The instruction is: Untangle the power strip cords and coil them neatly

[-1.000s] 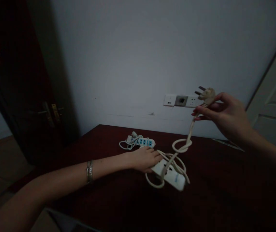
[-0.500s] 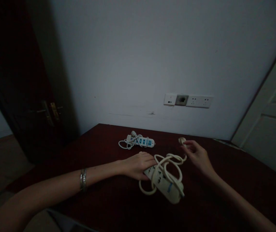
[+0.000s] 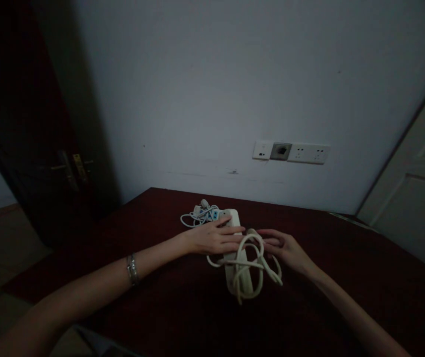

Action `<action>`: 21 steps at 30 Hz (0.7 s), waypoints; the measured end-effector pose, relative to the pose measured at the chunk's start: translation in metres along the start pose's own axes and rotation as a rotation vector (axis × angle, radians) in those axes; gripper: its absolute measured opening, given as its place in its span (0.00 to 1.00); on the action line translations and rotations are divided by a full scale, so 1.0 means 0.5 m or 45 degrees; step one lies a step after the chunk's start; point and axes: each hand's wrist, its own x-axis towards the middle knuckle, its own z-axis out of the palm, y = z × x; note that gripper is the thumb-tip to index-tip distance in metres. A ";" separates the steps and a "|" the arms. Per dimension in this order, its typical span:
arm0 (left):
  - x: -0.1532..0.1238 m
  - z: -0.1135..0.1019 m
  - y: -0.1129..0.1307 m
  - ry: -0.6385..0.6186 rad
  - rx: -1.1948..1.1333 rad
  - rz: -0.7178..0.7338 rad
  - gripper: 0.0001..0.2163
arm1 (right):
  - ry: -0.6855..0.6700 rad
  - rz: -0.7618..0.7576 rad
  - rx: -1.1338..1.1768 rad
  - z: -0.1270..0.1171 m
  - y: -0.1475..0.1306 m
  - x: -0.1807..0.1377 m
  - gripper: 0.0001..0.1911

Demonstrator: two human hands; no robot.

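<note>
A cream power strip (image 3: 233,270) lies on the dark red table (image 3: 346,287), its long side running away from me, with its cream cord (image 3: 251,265) looped loosely over it. My left hand (image 3: 212,237) rests on the strip's far half, fingers laid across it and over the cord. My right hand (image 3: 285,248) is at the strip's right side, fingers curled at the cord loops; whether the plug is in it is hidden. A silver bracelet (image 3: 132,269) sits on my left wrist.
A second power strip (image 3: 205,214) with blue sockets and a tangled white cord lies just behind my left hand. Wall sockets (image 3: 291,152) are mounted above the table's far edge. A dark door (image 3: 30,148) stands at left, a white door (image 3: 416,198) at right.
My right hand came down from the wall sockets with the plug and moved in to the cord loops. The cream strip has been turned end-on, closer to the blue-socket strip.
</note>
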 end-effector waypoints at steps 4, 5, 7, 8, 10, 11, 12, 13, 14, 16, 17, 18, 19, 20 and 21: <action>0.011 -0.005 -0.023 0.011 0.066 -0.029 0.18 | 0.181 -0.022 0.150 0.022 0.016 0.012 0.29; 0.013 -0.004 -0.026 0.005 0.095 -0.048 0.18 | 0.239 -0.026 0.179 0.023 0.020 0.017 0.29; 0.016 0.000 -0.029 -0.031 0.164 -0.079 0.19 | 0.301 -0.012 0.205 0.023 0.019 0.025 0.28; 0.017 0.003 -0.030 -0.050 0.197 -0.089 0.20 | 0.310 0.006 0.201 0.021 0.015 0.026 0.28; 0.017 0.008 -0.034 -0.063 0.238 -0.098 0.20 | 0.307 0.057 0.171 0.017 0.000 0.023 0.26; 0.016 0.011 -0.036 -0.056 0.246 -0.092 0.20 | 0.305 0.070 0.147 0.016 -0.008 0.019 0.26; 0.014 0.014 -0.039 -0.044 0.249 -0.079 0.20 | 0.301 0.062 0.119 0.016 -0.016 0.014 0.25; 0.013 0.018 -0.042 -0.031 0.250 -0.060 0.19 | 0.297 0.028 0.088 0.017 -0.022 0.010 0.24; 0.011 0.022 -0.045 -0.023 0.250 -0.035 0.19 | 0.291 -0.024 0.059 0.019 -0.026 0.005 0.23; 0.007 0.032 -0.050 -0.010 0.247 0.002 0.18 | 0.273 -0.135 -0.002 0.023 -0.024 0.001 0.22; 0.006 0.037 -0.052 -0.006 0.238 0.008 0.18 | 0.266 -0.176 -0.035 0.025 -0.019 0.001 0.22; 0.005 0.042 -0.054 -0.003 0.223 0.006 0.18 | 0.262 -0.206 -0.070 0.026 -0.011 0.003 0.22; 0.004 0.046 -0.056 -0.006 0.204 -0.002 0.18 | 0.265 -0.225 -0.107 0.027 -0.003 0.005 0.22; 0.004 0.051 -0.058 -0.017 0.182 -0.012 0.17 | 0.272 -0.240 -0.147 0.027 0.005 0.009 0.22; 0.004 0.055 -0.061 -0.034 0.158 -0.026 0.17 | 0.280 -0.255 -0.186 0.026 0.013 0.013 0.21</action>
